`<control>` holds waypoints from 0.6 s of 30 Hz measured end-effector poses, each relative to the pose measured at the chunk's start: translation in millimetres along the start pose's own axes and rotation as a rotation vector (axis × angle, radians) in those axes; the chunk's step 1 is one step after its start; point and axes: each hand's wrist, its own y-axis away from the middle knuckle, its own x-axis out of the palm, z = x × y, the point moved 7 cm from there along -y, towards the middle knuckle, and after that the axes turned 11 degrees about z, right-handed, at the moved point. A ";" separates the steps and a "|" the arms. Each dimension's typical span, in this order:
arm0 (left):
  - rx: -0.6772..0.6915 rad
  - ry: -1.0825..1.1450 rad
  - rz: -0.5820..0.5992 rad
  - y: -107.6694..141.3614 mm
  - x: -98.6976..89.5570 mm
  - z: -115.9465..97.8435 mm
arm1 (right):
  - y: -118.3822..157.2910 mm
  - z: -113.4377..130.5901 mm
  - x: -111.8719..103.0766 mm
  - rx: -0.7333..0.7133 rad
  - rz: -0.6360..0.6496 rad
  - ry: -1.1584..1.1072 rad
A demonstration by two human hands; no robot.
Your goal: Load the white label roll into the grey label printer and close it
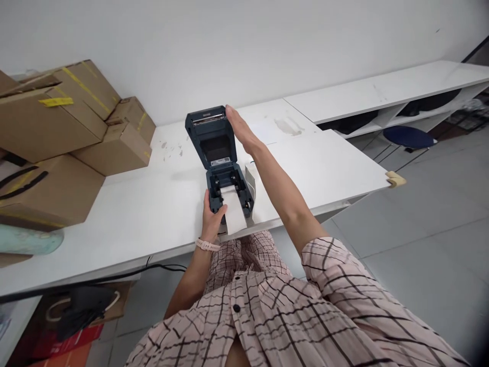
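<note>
A dark blue label printer stands near the front edge of the white table, its lid raised and tilted back. From its bay a strip of white label paper runs out over the front. My left hand grips the printer's front left corner, fingers along the side and thumb at the paper's left edge. Against the right edge of the raised lid lies my right hand, its fingers stretched out. A small pale upright item sits by the printer's right side, partly hidden.
Several cardboard boxes are stacked on the left of the table, with a mint-green cylinder in front. A black cable runs below the front edge. A padded table corner and a blue stool are at right.
</note>
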 end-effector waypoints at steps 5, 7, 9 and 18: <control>-0.110 0.083 0.023 8.6 -0.5 13.1 | 42.8 18.0 7.0 0.000 -0.013 0.111; -0.093 0.098 0.058 11.8 0.5 12.8 | 81.7 27.4 16.6 -0.005 -0.015 0.199; -0.033 0.123 0.107 14.9 0.2 8.7 | 119.2 32.3 31.2 -0.010 0.026 0.302; -0.051 0.192 0.014 11.0 -14.2 -3.4 | 212.5 11.6 79.7 0.101 0.189 0.534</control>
